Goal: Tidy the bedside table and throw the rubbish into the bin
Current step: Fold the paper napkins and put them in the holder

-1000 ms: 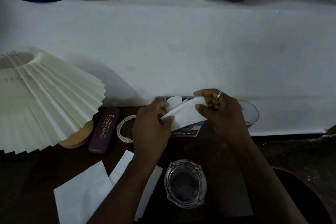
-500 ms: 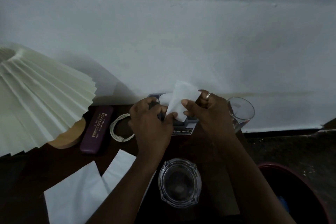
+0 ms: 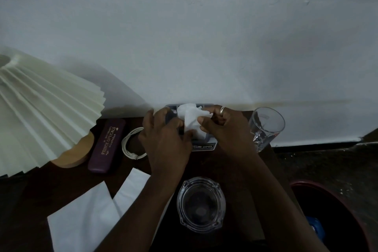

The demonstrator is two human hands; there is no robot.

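Currently, a crumpled white tissue (image 3: 189, 121) is pinched between both hands at the back edge of the bedside table (image 3: 206, 168), directly over a grey box (image 3: 206, 106). The left hand (image 3: 165, 136) is held palm down, with its thumb closed against the tissue's lower left. The right hand (image 3: 226, 129), on which a ring is worn, is angled inward, with thumb and fingers curled on the tissue's right side. Both forearms are stretched forward, either side of a glass ashtray (image 3: 201, 204). A dark red bin (image 3: 306, 183) is seen just right of the table.

pleated paper lampshade (image 3: 47, 112) | clear glass ashtray (image 3: 201, 204) | glossy tumbler (image 3: 266, 127) | soft tissue (image 3: 192, 120)
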